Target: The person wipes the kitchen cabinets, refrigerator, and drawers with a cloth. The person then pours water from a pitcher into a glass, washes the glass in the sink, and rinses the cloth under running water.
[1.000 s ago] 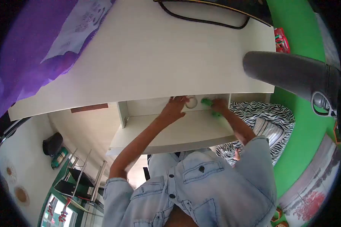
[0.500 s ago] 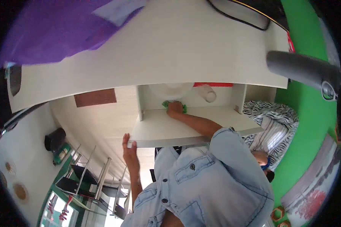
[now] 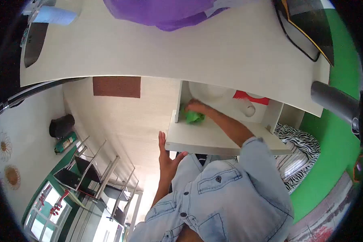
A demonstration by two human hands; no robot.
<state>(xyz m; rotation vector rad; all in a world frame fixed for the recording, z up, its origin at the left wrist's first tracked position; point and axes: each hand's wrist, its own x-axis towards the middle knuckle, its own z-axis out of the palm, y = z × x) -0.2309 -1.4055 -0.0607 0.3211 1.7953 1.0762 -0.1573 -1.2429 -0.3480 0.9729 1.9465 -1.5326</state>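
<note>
A pulled-out white drawer [image 3: 230,137] lies in front of me. My right hand [image 3: 195,105] is inside its left part, with the fingers closed on a bunched green cloth [image 3: 195,117] against the drawer floor. My left hand [image 3: 168,161] is at the front left corner of the drawer, fingers and thumb spread at the edge. Farther in, partly under the tabletop, are a pale round object [image 3: 207,92], a clear glass [image 3: 249,109] on its side and something red and flat [image 3: 250,97].
Above the drawer stretches a white tabletop [image 3: 181,52] with a purple cloth [image 3: 161,14] on it. A dark grey cylinder [image 3: 334,99] juts over its right end. Zebra-striped fabric [image 3: 310,139] lies right of the drawer, and a metal rack [image 3: 97,169] stands at the left.
My right hand has moved with the green cloth to the drawer's left side. My left hand's thumb is now spread out at the corner. The whole view has shifted.
</note>
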